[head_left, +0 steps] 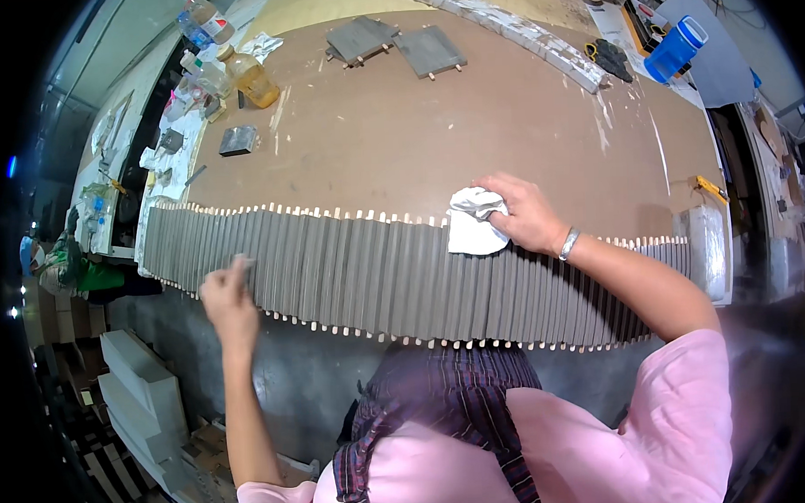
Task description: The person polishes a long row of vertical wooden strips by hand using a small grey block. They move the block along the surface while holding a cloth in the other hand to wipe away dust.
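Observation:
A long row of narrow grey slats (350, 262) lies side by side along the near edge of the table, with pale wooden pegs sticking out at both ends. My right hand (530, 216) is closed on a crumpled white cloth (477, 240), which rests over the far ends of slats right of the middle. Over the left part of the row is my left hand (230, 302), its fingers pointing away from me. Motion smears its fingertips, so I cannot make out whether they hold anything.
Grey pegged panels (431, 51) lie at the back beside a whitish, paint-flecked bar (501, 31). A dark block (238, 140) and a bottle of yellow liquid (253, 79) are at the left. At the right are a blue bottle (675, 51) and a yellow cutter (711, 189).

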The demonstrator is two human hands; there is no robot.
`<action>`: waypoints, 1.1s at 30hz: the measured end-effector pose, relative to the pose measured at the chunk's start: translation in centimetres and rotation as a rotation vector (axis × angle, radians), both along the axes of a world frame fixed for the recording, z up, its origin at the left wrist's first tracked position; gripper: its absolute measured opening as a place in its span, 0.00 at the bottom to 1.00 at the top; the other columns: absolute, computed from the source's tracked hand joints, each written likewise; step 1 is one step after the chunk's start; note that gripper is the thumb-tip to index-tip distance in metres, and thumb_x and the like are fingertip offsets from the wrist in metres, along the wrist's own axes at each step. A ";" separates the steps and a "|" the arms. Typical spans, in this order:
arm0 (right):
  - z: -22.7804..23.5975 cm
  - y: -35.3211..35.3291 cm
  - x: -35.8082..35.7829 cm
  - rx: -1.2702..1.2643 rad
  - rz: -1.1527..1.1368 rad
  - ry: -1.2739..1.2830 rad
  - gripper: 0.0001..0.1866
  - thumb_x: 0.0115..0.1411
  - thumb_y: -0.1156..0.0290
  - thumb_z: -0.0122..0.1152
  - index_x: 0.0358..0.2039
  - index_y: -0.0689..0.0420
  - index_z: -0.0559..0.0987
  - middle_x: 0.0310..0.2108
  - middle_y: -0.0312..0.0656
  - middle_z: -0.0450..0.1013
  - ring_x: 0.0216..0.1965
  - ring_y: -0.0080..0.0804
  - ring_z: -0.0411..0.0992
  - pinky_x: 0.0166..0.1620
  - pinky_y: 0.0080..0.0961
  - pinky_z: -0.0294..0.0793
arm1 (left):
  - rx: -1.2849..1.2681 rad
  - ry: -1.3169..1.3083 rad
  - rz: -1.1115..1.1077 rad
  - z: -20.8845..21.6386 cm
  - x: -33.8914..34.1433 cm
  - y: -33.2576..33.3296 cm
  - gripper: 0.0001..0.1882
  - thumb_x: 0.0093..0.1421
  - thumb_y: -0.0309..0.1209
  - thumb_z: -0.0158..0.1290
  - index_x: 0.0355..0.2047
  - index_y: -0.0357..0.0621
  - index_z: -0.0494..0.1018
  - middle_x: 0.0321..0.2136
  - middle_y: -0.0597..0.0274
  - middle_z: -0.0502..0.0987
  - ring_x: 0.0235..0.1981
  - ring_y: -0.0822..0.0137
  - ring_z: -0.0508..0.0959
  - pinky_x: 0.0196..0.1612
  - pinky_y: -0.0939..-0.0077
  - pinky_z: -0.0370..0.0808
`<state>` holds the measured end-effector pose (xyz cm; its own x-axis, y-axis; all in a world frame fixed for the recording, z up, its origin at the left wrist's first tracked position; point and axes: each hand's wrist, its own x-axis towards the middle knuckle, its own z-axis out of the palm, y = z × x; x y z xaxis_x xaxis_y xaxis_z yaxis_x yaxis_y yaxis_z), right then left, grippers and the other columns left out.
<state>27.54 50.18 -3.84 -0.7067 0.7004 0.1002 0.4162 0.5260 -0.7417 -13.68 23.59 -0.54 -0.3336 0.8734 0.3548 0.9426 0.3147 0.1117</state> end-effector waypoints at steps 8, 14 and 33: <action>0.0 -0.3 0.2 0.011 -0.040 -0.028 0.25 0.50 0.75 0.54 0.52 0.57 0.77 0.46 0.50 0.76 0.47 0.54 0.75 0.51 0.42 0.76 | -0.012 -0.075 -0.174 -0.4 4.1 1.3 0.26 0.54 0.18 0.55 0.52 0.58 0.80 0.36 0.53 0.74 0.40 0.51 0.74 0.44 0.59 0.71; -0.1 -0.7 0.0 0.036 -0.032 0.016 0.24 0.50 0.76 0.54 0.51 0.58 0.78 0.46 0.49 0.76 0.46 0.53 0.76 0.50 0.39 0.77 | 0.154 -0.123 -0.141 0.2 3.6 0.3 0.23 0.54 0.22 0.58 0.52 0.42 0.74 0.42 0.48 0.75 0.45 0.43 0.72 0.50 0.51 0.69; 0.1 -0.3 -0.1 0.065 -0.060 -0.013 0.23 0.49 0.77 0.54 0.49 0.58 0.78 0.41 0.50 0.75 0.42 0.53 0.76 0.46 0.39 0.76 | 0.043 -0.199 -0.274 -1.0 7.3 -0.9 0.17 0.50 0.29 0.63 0.42 0.46 0.77 0.38 0.54 0.74 0.44 0.50 0.74 0.46 0.56 0.70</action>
<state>27.43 49.88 -3.74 -0.6655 0.7336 0.1376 0.4577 0.5468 -0.7011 -6.41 22.73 -1.55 -0.1550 0.9257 0.3450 0.9500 0.0438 0.3092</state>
